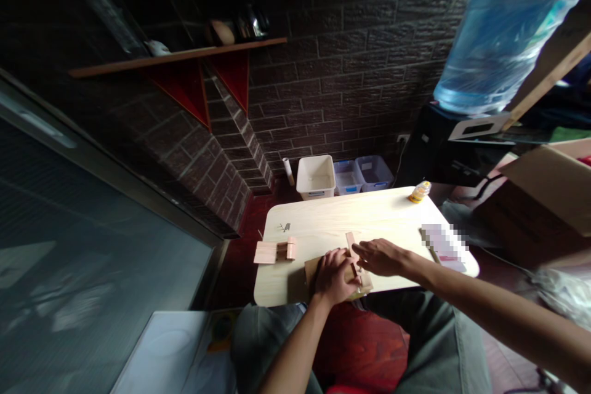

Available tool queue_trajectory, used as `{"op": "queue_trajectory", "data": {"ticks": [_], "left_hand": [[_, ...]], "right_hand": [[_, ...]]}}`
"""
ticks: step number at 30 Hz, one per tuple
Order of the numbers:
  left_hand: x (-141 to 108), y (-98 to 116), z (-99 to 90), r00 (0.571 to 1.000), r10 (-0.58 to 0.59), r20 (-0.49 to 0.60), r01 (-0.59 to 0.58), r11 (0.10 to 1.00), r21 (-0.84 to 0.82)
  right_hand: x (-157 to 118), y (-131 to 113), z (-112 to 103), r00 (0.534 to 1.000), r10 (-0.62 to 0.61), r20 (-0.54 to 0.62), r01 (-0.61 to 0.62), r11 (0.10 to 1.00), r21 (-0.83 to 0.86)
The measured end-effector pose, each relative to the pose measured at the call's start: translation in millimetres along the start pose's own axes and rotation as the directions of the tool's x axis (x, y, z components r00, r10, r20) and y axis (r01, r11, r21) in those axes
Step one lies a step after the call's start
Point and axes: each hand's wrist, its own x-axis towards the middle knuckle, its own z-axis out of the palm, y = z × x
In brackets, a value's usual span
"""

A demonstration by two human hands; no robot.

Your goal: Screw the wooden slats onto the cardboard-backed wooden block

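Observation:
Near the table's front edge lies a tan block or box [312, 272], and my left hand [333, 277] rests over it with its fingers spread, holding it down. A thin wooden strip [350, 239] sticks up past the block's far side. My right hand [381, 257] is at the strip's right side, palm down, its fingertips touching or just above the strip. Its fingers look pressed together; whether they grip anything small is hidden. On the left part of the table [323, 217] are a flat wooden piece [265, 252] and a small wooden piece [290, 249].
A small yellow bottle [419, 192] stands at the table's back right, with a blurred flat sheet [446, 246] nearer. Behind the table are a white bin [316, 176] and blue bins [373, 173]. A water dispenser [422, 141] and cardboard box [545, 197] stand to the right.

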Motion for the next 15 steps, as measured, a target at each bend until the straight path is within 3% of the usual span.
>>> {"op": "queue_trajectory", "data": {"ticks": [3,6,11,15], "left_hand": [[0.0,0.0,0.3,1.000,0.002,-0.005,-0.002,1.000,-0.003],[-0.4,-0.2,0.9,1.000,0.005,-0.013,-0.006,1.000,-0.003],[-0.9,-0.8,2.5,1.000,0.004,-0.015,-0.003,1.000,0.005],[-1.6,-0.6,2.1,1.000,0.000,-0.020,0.000,1.000,0.008]], "right_hand": [[1.8,1.5,-1.3,0.998,-0.062,-0.017,0.062,0.997,0.037],[6.8,4.3,-4.4,0.996,-0.075,0.053,0.069,0.993,0.097],[16.0,1.6,-10.6,0.984,0.001,0.177,-0.009,0.999,0.044],[18.9,-7.2,-14.6,0.978,0.103,0.182,-0.093,0.994,-0.064]]}}
